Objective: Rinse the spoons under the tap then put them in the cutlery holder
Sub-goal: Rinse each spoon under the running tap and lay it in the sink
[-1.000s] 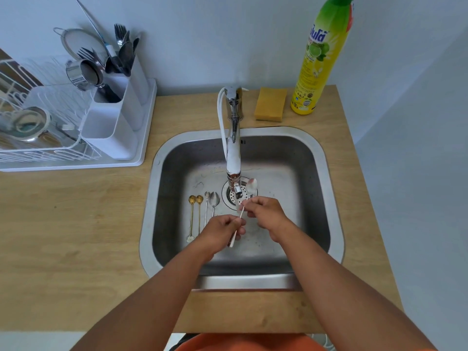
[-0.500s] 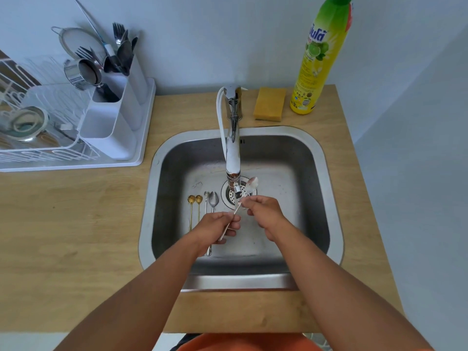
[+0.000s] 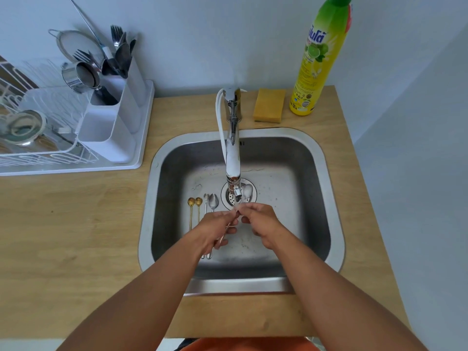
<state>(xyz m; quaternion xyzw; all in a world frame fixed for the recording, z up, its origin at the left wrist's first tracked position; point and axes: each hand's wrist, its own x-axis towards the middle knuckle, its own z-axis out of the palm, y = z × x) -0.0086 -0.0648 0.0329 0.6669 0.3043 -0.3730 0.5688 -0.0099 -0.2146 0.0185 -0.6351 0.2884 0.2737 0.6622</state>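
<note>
- Both hands meet under the tap: the left hand (image 3: 219, 225) is closed around the thin handle of a silver spoon (image 3: 247, 191), and the right hand (image 3: 260, 221) pinches the same spoon nearer its bowl, which pokes out above the fingers just beside the spout.
- Light wooden countertop (image 3: 63, 236) fills most of the view, set against a pale blue-grey wall.
- Square stainless steel sink (image 3: 314, 206) with rounded corners is sunk into the counter; both forearms reach into it from the near edge.
- White wire dish rack (image 3: 43, 148) sits on a white tray at the far left of the counter, with a metal strainer and a metal cup in it.
- White plastic cutlery holder (image 3: 111, 133) stands at the right end of the rack, with forks and dark utensils upright in its rear compartment.
- Tall yellow and green dish soap bottle (image 3: 315, 62) stands at the far right corner of the counter.
- Chrome tap (image 3: 233, 153) with a white hose arches from the rear rim out over the round drain.
- Yellow rectangular sponge (image 3: 269, 105) lies between the tap base and the bottle.
- Two silver spoons (image 3: 213, 201) lie on the sink floor left of the drain, partly hidden by the left hand.
- Two slim gold spoons (image 3: 195, 202) lie side by side just left of those, bowls pointing away.
</note>
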